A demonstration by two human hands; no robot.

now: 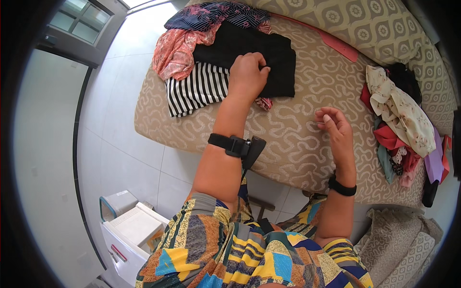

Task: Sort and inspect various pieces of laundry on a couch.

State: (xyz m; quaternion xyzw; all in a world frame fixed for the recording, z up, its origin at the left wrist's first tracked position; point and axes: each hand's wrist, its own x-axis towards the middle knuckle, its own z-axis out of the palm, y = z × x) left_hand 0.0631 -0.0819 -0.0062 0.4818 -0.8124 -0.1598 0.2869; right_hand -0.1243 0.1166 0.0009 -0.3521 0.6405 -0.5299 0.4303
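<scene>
A black cloth garment (pixel 277 77) lies flat on the patterned bed cover (pixel 299 144). My left hand (pixel 249 73) rests on it with the fingers curled; whether they pinch the fabric cannot be told. Beneath the black garment a black-and-white striped cloth (pixel 196 88) sticks out towards me. A coral patterned cloth (pixel 176 52) and a navy-and-pink patterned cloth (pixel 212 14) lie bunched along its left and far sides. My right hand (pixel 335 126) is above the bed cover, fingers loosely bent, with nothing seen in it.
To the right is a heap of clothes with a cream floral cloth (pixel 399 108) on top. A pink flat plastic item (pixel 338 46) lies by the cushion (pixel 363 21) at the back. A white drawer unit (pixel 137 225) and a grey bin (pixel 120 203) stand at lower left.
</scene>
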